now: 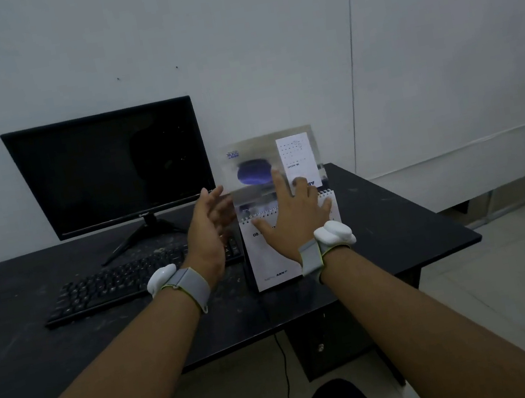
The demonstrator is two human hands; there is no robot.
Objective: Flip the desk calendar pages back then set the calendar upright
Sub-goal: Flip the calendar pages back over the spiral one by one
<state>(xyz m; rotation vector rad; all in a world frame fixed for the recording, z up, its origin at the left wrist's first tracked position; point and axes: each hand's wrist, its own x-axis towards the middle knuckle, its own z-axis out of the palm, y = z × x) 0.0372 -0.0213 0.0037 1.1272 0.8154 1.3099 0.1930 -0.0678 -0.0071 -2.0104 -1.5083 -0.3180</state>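
A white spiral-bound desk calendar [273, 263] lies flat on the black desk [413, 218], to the right of the keyboard. One page [269, 163] stands lifted above the wire spiral, blurred, with a blue picture and a small date grid on it. My right hand [295, 219] rests spread on the calendar at the spiral, its index finger up against the raised page. My left hand [209, 232] hovers at the page's left edge, fingers apart, palm turned toward the page; contact is unclear.
A dark monitor [110, 168] stands at the back left with a black keyboard [129, 282] in front of it. The desk's right edge is close beyond the calendar. A cable [285, 375] hangs below the front edge.
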